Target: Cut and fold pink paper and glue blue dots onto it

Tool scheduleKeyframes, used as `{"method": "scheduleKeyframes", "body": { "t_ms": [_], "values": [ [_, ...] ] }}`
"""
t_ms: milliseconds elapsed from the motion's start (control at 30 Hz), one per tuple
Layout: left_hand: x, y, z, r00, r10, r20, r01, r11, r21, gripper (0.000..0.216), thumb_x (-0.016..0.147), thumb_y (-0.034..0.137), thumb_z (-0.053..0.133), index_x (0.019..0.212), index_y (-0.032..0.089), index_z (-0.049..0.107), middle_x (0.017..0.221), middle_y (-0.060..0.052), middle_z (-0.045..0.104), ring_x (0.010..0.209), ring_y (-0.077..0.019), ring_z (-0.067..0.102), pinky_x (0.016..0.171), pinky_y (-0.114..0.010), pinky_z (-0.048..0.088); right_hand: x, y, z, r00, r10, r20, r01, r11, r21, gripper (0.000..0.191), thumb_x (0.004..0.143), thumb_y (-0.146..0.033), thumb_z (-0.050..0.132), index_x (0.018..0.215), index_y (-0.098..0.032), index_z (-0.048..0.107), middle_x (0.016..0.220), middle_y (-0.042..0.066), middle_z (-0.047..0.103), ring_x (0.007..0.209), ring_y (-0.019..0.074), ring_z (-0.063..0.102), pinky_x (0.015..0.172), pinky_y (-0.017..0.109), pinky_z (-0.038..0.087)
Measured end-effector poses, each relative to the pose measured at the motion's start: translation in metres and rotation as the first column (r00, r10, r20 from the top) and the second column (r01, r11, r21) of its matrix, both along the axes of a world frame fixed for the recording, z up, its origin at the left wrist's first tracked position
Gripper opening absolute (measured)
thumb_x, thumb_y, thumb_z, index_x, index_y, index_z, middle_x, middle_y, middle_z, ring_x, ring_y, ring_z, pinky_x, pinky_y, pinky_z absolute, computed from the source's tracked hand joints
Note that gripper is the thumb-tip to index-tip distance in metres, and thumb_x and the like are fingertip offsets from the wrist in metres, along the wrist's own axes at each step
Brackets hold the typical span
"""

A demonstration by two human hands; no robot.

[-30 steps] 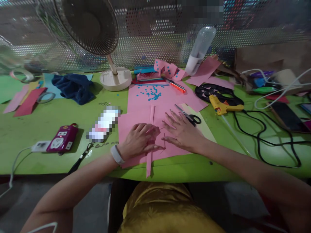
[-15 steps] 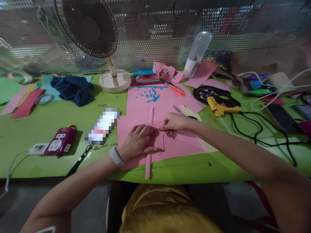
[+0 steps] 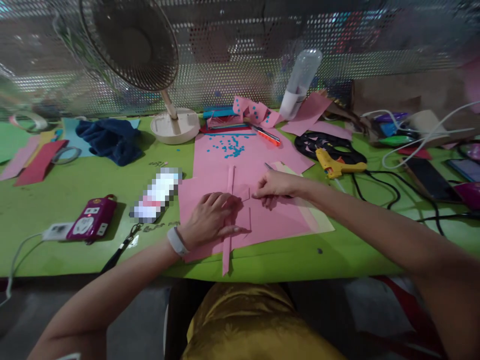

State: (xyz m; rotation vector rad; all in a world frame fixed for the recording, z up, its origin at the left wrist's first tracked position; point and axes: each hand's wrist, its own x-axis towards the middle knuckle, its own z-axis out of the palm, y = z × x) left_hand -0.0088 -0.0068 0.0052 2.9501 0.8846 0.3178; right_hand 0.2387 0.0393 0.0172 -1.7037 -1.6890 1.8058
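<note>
My left hand (image 3: pixel 210 217) lies flat, fingers together, on a pink paper sheet (image 3: pixel 277 220) at the table's near edge, pressing down a long folded pink strip (image 3: pixel 228 215) that runs toward me and overhangs the edge. My right hand (image 3: pixel 273 187) is closed in a pinch on a small flap of the pink paper just right of the strip. Scissors (image 3: pixel 269 166) lie behind the right hand, mostly hidden by it.
A desk fan (image 3: pixel 135 55) stands at the back left beside a blue cloth (image 3: pixel 107 137). A yellow glue gun (image 3: pixel 333 164) with black cables, an orange cutter (image 3: pixel 267 134), blue confetti (image 3: pixel 230 146), a bottle (image 3: pixel 300 82) and a purple power strip (image 3: pixel 92 222) lie on the green table (image 3: pixel 75 190).
My right hand went from lying spread flat on the pink sheet to a pinch on a paper flap, lifting it slightly. The left hand stayed pressed on the strip.
</note>
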Motion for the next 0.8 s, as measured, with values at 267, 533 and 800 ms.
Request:
{"method": "scheduleKeyframes", "body": {
  "t_ms": [267, 533, 800],
  "values": [
    [-0.001, 0.001, 0.001, 1.000, 0.020, -0.015, -0.020, 0.999, -0.027, 0.068, 0.085, 0.073, 0.040, 0.128, 0.022, 0.057, 0.126, -0.012, 0.055, 0.113, -0.0294, 0.051, 0.096, -0.046, 0.041, -0.014, 0.002, 0.003, 0.995, 0.090, -0.040, -0.090, 0.996, -0.012, 0.039, 0.064, -0.045, 0.083, 0.061, -0.013, 0.061, 0.050, 0.005, 0.066, 0.045, 0.0158, 0.065, 0.046, 0.025, 0.056],
    [0.011, 0.027, 0.030, 0.913, 0.407, 0.041, -0.347, 0.825, -0.446, 0.052, 0.087, 0.063, 0.047, 0.080, 0.014, 0.064, 0.071, -0.008, 0.065, 0.064, -0.0183, 0.059, 0.062, -0.032, 0.048, -0.014, 0.005, -0.004, 0.995, 0.090, -0.050, -0.092, 0.995, -0.048, 0.033, 0.067, -0.038, 0.081, 0.061, -0.012, 0.061, 0.049, 0.005, 0.066, 0.045, 0.0167, 0.066, 0.045, 0.024, 0.057],
    [0.034, 0.047, 0.025, 0.880, 0.414, -0.233, -0.420, 0.448, -0.789, 0.053, 0.078, 0.059, 0.063, 0.049, 0.016, 0.055, 0.042, -0.003, 0.056, 0.038, -0.0112, 0.052, 0.044, -0.023, 0.039, -0.016, 0.004, -0.001, 0.997, 0.072, -0.031, -0.074, 0.996, -0.041, 0.027, 0.073, -0.031, 0.077, 0.062, -0.013, 0.060, 0.049, 0.004, 0.066, 0.043, 0.0154, 0.064, 0.046, 0.025, 0.057]
  ]
}}
